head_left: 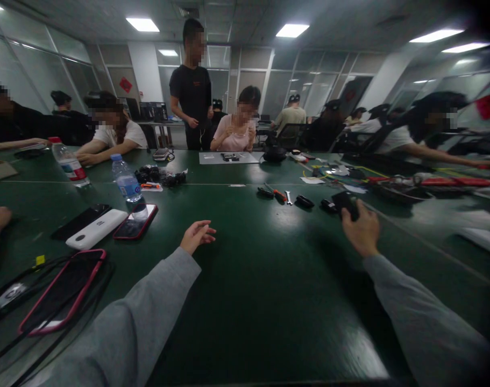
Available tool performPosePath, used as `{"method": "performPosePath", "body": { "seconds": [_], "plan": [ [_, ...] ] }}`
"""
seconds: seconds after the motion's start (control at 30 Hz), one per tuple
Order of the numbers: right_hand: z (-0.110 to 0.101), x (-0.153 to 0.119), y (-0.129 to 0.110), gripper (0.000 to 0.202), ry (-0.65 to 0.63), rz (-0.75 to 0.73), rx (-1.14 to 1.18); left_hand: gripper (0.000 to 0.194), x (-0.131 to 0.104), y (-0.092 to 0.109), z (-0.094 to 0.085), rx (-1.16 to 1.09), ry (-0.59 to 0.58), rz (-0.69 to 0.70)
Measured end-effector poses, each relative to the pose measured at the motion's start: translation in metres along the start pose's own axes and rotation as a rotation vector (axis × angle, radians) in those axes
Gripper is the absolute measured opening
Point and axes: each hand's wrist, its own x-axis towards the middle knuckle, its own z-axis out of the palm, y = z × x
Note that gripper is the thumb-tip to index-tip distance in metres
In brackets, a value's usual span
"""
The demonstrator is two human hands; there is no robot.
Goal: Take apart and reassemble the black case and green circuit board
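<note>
Block (343,205), black and flat-sided, sits grasped between the bent fingers of the right hand (362,228) over the green table (269,306). Left hand (196,236) hangs with fingers loose and slightly curled, between a red-edged phone (136,221) and a small silver wrench (289,198) farther off.

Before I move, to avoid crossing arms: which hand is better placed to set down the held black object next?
Likely the right hand: it holds the black object. The left hand looks empty and is farther left.
</note>
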Motion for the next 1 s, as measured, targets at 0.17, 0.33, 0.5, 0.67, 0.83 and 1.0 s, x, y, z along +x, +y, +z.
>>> {"method": "performPosePath", "body": {
  "seconds": [0.17,0.33,0.5,0.67,0.83,1.0],
  "plan": [
    [-0.002,-0.079,-0.151,0.054,-0.122,-0.213,0.306,0.039,-0.004,0.004,0.004,-0.026,-0.022,-0.023],
    [-0.019,-0.173,-0.250,0.051,-0.328,-0.462,0.495,0.055,-0.005,-0.001,0.009,-0.129,-0.045,-0.053],
    [-0.034,-0.205,-0.267,0.056,-0.562,-0.684,0.609,0.059,-0.001,-0.013,0.014,-0.081,0.074,0.014],
    [-0.032,-0.198,-0.259,0.057,-0.714,-0.465,0.954,0.063,0.001,-0.012,0.013,-0.118,0.053,0.005],
    [-0.014,-0.196,-0.254,0.042,-0.831,-0.037,1.165,0.059,-0.001,-0.006,0.012,-0.152,0.025,-0.021],
    [-0.014,-0.194,-0.254,0.041,-1.000,0.047,1.231,0.055,-0.003,-0.004,0.011,-0.187,0.044,-0.025]
  ]
}}
